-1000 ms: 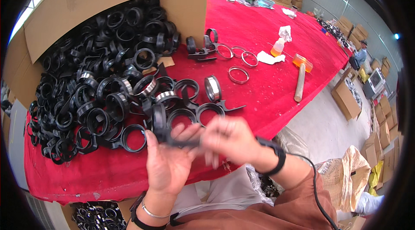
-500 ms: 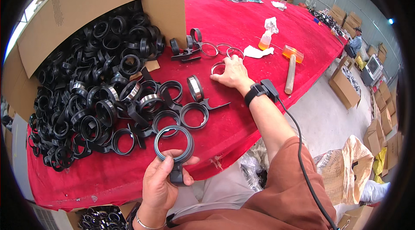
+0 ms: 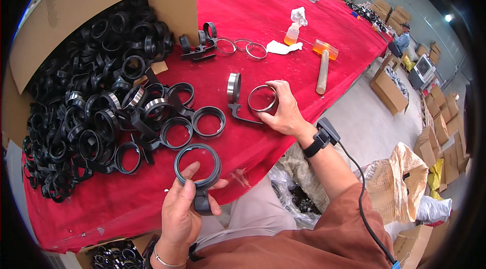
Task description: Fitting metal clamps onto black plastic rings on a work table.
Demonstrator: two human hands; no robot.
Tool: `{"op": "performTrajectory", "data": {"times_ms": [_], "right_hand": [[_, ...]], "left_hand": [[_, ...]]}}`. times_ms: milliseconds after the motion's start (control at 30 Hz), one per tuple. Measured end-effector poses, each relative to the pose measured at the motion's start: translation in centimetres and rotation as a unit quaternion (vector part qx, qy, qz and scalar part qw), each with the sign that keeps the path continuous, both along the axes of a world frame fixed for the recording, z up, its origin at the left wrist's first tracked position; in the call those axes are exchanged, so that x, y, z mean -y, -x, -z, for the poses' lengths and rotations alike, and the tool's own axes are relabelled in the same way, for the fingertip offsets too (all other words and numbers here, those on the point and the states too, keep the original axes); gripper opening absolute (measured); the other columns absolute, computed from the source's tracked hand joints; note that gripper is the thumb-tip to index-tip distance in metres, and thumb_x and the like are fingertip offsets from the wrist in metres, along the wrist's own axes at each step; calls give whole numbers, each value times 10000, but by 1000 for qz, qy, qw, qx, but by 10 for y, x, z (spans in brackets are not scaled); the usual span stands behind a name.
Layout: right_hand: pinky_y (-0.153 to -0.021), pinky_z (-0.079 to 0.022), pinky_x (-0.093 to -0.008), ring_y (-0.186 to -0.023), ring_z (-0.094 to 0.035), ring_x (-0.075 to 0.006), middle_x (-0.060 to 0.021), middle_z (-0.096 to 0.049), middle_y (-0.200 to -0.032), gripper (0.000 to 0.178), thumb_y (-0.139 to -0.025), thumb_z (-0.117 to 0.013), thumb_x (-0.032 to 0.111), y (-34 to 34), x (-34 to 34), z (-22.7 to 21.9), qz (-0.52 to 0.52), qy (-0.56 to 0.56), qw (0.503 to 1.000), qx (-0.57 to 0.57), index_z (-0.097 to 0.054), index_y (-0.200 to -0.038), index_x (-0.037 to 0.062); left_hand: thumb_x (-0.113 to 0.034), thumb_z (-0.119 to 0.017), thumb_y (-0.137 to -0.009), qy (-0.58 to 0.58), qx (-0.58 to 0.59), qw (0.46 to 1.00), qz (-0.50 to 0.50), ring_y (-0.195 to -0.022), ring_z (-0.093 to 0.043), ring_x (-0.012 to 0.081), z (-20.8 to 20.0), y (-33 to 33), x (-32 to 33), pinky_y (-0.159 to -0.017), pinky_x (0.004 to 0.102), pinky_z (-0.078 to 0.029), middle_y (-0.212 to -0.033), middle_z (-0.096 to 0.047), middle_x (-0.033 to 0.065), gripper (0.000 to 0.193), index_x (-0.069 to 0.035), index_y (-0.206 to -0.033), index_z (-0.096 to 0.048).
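Note:
In my left hand (image 3: 180, 213), near the table's front edge, is a black plastic ring with a short handle (image 3: 216, 178), its opening facing up. My fingers wrap round the handle under the ring. My right hand (image 3: 287, 112) pinches a thin silver metal ring (image 3: 250, 101) between thumb and fingers, just above the red cloth. Beside it, a black ring part with a metal band (image 3: 234, 88) stands on the cloth. Several loose metal rings (image 3: 256, 50) lie farther back, next to a few black ring parts (image 3: 201, 46).
A big heap of black ring parts (image 3: 96, 112) fills the left, against a cardboard box (image 3: 169, 1). A mallet (image 3: 323, 71), a bottle of orange liquid (image 3: 292, 33) and white tissue (image 3: 283, 47) lie at the back right. A person (image 3: 401, 41) sits far off.
My right hand has drawn back toward me, lifting a metal ring away from the others at the back. My left hand keeps hold of the black ring part.

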State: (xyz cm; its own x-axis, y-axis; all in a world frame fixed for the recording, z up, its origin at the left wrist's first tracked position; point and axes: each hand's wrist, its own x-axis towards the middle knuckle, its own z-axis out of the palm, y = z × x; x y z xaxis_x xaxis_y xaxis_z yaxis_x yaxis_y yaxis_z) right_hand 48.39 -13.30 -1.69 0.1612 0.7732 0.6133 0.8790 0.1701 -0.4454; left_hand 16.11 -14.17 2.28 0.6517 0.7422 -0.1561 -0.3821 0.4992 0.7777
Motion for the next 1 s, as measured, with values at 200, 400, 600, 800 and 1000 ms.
{"op": "performTrajectory", "data": {"times_ms": [200, 400, 600, 800, 1000], "right_hand": [[-1016, -387, -402, -1167, -470, -361, -210, -476, -1210, 747, -625, -734, 210, -25, 8, -5, 35, 111, 992, 53, -451, -1279, -12], [-970, -430, -430, -1181, -464, -380, -250, -484, -1204, 781, -707, -703, 434, 9, -9, -40, 231, 264, 936, 15, -453, -1284, -29], [-963, -426, -430, -1139, -490, -398, -266, -502, -1162, 779, -701, -712, 461, -9, -24, -43, 164, 397, 899, 80, -497, -1277, -18], [-969, -424, -413, -1119, -517, -401, -311, -498, -1198, 812, -692, -729, 498, -28, -19, -51, 95, 368, 922, 75, -513, -1259, -42], [-899, -493, -414, -1064, -584, -390, -294, -622, -1045, 658, -760, -641, 563, 10, -39, -68, 205, 451, 862, 104, -670, -991, -51]], "left_hand": [[-295, -326, -1020, -3, 1, 999, 34, -635, -627, 234, 1, -2, 6, -619, 297, -521, -1090, -588, 314, 482, 37, -1366, -272], [-329, -278, -1027, 13, -6, 999, 44, -636, -626, 234, 3, -4, 9, -621, 307, -520, -1091, -585, 321, 498, 31, -1369, -249], [-334, -236, -1028, 21, -30, 999, 6, -564, -623, 260, 0, -6, 13, -539, 311, -527, -1006, -614, 330, 491, 30, -1341, -339], [-372, -204, -1026, 12, -25, 1000, 5, -629, -644, 281, 0, -7, 13, -537, 324, -535, -1041, -599, 315, 536, 8, -1402, -234], [-348, -178, -1031, -27, 14, 999, 39, -859, -650, 309, 3, -5, 5, -656, 363, -554, -1208, -534, 230, 526, -100, -1480, -61]]}}
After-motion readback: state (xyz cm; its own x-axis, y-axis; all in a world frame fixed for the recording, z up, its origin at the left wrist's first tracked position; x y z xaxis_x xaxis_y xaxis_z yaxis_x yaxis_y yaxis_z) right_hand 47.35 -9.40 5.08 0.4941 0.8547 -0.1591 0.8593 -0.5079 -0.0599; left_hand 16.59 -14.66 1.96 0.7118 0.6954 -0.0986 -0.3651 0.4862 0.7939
